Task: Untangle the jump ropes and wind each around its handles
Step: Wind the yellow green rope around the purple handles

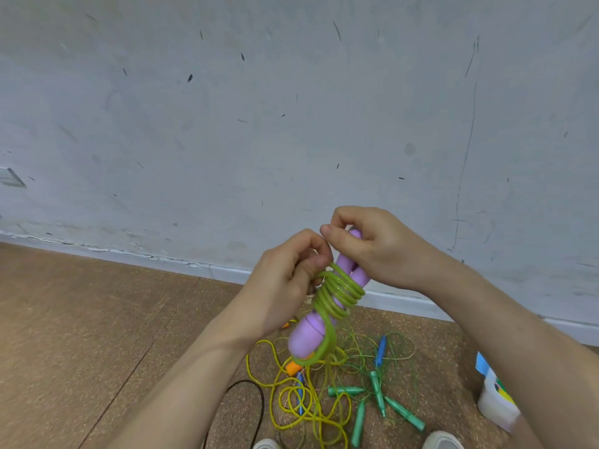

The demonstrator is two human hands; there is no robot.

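Note:
Two purple handles [308, 335] are held together, upright and tilted, in front of me. A thick green rope [340, 293] is coiled several times round their middle, and its tail loops under the lower ends. My left hand [285, 280] pinches the rope at the top of the coil. My right hand [372, 244] grips the upper ends of the handles. On the floor below lies a tangle: a yellow rope [278, 377], an orange handle [293, 367], blue handles [381, 350] and green handles [402, 413].
A scuffed grey wall [291, 108] with a pale baseboard rises close ahead. The floor is brown cork-like board [81, 319]. A white container [496, 403] stands at the right. A black cable [256, 393] curves by my shoes [442, 440].

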